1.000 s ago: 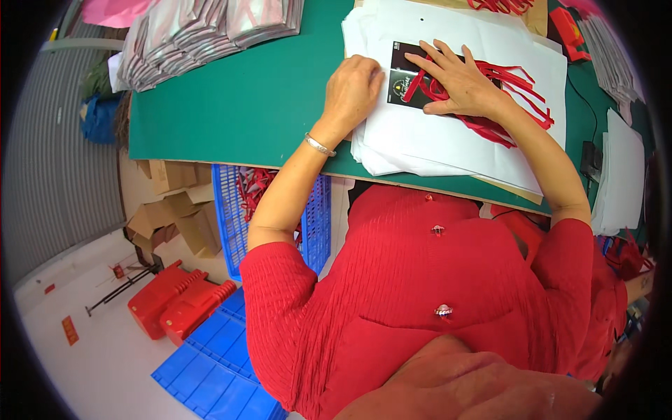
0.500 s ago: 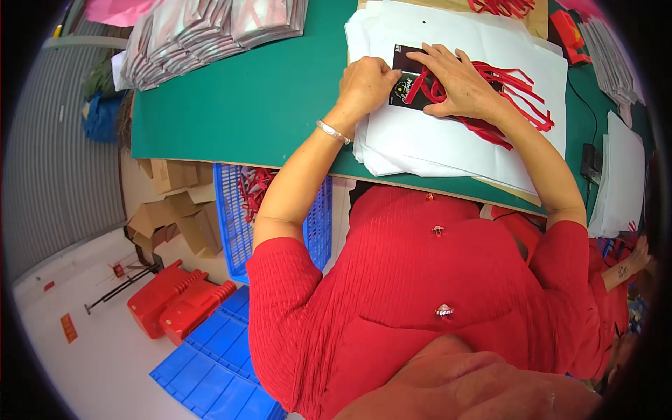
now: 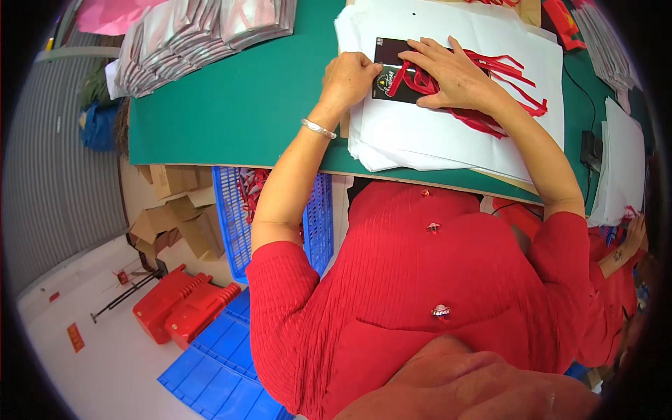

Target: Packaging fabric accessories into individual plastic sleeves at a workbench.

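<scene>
black card [image 3: 389, 70] under both hands, red ribbons [image 3: 490, 91] across it.

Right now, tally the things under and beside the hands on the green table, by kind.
Black card: 1
Bundle of red ribbons: 1
Stack of white sheets: 1
Silver bracelet: 1
Hands, left hand and right hand: 2
Total: 6

A green table [image 3: 231, 112] stands over a pale floor [image 3: 105, 364] with blue crates [image 3: 231, 203], cardboard boxes [image 3: 175, 217] and a corrugated grey wall [image 3: 49, 175].
</scene>
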A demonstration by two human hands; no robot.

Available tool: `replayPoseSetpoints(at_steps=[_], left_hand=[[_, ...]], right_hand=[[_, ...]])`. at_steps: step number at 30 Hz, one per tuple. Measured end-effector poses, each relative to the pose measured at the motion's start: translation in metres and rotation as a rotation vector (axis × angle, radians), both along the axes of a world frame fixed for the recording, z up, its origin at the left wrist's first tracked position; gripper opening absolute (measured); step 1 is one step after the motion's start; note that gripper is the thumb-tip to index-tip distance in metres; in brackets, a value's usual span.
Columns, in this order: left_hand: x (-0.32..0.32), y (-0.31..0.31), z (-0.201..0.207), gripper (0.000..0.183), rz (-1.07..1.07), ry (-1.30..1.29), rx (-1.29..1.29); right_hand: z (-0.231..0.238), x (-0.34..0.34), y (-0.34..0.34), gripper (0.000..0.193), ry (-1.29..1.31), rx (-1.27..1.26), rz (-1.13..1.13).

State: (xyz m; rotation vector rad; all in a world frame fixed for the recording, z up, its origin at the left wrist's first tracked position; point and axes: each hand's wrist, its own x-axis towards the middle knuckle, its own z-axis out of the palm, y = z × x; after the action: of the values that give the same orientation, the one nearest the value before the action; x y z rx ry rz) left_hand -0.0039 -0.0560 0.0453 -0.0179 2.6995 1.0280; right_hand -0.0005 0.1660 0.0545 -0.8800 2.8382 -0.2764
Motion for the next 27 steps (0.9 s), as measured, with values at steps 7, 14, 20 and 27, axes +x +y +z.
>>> replayPoseSetpoints(at_steps=[7, 14, 20, 27], left_hand=[[0.006, -0.001, -0.008, 0.01, -0.245, 0.458, -0.192], [-0.006, -0.012, -0.029, 0.012, -0.526, 0.715, 0.013], [-0.003, -0.017, -0.027, 0.012, -0.586, 0.753, -0.011], [0.009, -0.039, -0.013, 0.01, -0.535, 0.388, 0.176]], right_hand=[[0.009, 0.018, 0.001, 0.064, 0.214, -0.118, 0.119], [0.006, 0.061, -0.012, 0.021, -0.08, -0.111, 0.223], [-0.013, 0.053, -0.018, 0.009, 0.047, -0.231, 0.283], [-0.004, 0.037, -0.016, 0.009, -0.475, -0.566, 0.011]])
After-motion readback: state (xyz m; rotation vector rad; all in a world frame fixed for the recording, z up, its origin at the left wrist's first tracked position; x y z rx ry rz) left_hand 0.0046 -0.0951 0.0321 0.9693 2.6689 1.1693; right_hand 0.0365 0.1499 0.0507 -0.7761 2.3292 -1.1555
